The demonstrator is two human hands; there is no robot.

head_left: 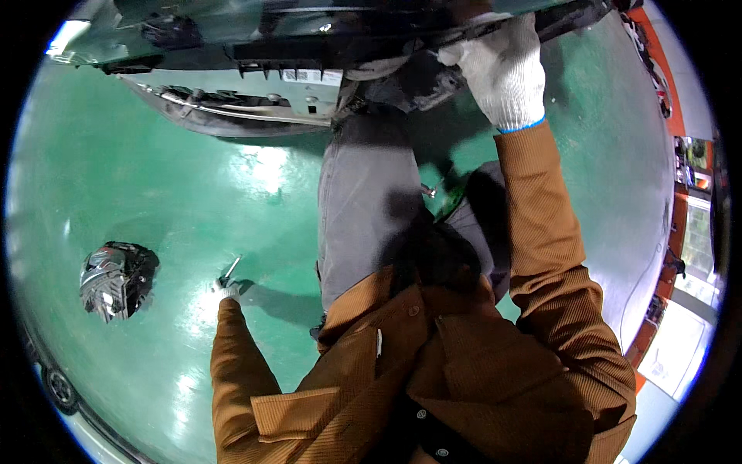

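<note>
My right hand (506,77), in a white knitted glove with a blue cuff edge, reaches up to the dark glossy car bumper (294,35) at the top. Its fingers are bent around the lower edge, their tips partly hidden. Well out to the left, low over the floor, is my left hand (226,291), also gloved and small in view. It is closed around a slim tool with a bright metal shaft (233,267); the tool's exact kind is too small to make out. A pale panel with a label (317,85) shows under the bumper.
A headlight unit (117,281) lies on the glossy green floor (178,185) at the left. A small metal-tipped item (430,191) shows between my legs. Part of another car with a wheel (59,387) stands at lower left. Orange shelving (661,85) lines the right side.
</note>
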